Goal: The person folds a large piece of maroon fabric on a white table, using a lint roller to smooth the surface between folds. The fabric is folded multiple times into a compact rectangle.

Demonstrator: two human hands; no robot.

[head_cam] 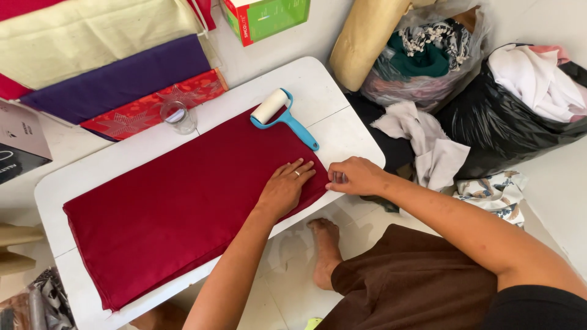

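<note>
Hands: left [284, 186] flat on red cloth [177, 208], right [354, 176] pinching its corner, green box [266, 17] behind

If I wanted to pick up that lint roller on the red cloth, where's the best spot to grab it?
Probably by the blue handle of the lint roller. It is long, slim and lies flat, its free end pointing toward the table's near-right edge. Come from that side, above, keeping off the sticky white roll.

Green-red carton [264, 17] top; grey-black box [21, 143] left
</note>
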